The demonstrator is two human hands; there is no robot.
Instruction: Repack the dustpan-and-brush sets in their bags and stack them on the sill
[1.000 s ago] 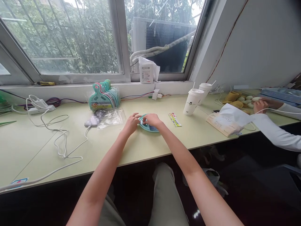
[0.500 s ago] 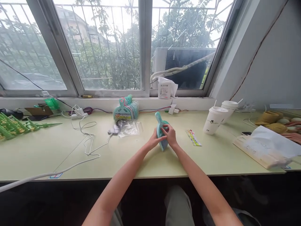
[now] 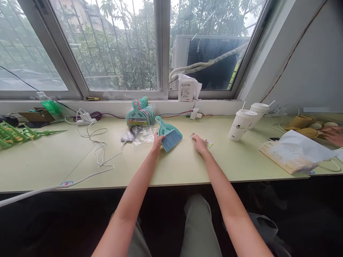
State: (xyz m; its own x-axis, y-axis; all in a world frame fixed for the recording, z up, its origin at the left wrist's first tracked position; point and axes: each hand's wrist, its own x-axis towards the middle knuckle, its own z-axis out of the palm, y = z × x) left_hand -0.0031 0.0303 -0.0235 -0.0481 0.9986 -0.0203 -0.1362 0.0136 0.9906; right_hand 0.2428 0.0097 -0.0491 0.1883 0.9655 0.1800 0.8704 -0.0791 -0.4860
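My left hand [image 3: 158,142] grips the left side of a small teal dustpan and brush set [image 3: 169,132]. Its handle points up and to the left, and the blue-grey bristles face me. My right hand [image 3: 198,142] is on a narrow printed label card [image 3: 209,144], its fingers closed over it. Most of that card is hidden under the hand. Behind my left hand lies a clear plastic bag [image 3: 147,135]. A row of similar dustpan sets [image 3: 139,116], some in clear wrap, stands near the wall.
Two lidded white cups [image 3: 241,125] with straws stand at the right, beyond a tissue pack [image 3: 289,153]. A white cable [image 3: 103,157] winds over the left of the table. Green plastic pieces [image 3: 16,135] lie far left. Another person's hand [image 3: 333,135] is at the right edge.
My hands have parted. The left hand has moved the dustpan set left and turned its broad bristle side toward me. My right hand has let go of it and taken the label card, shifting it left.
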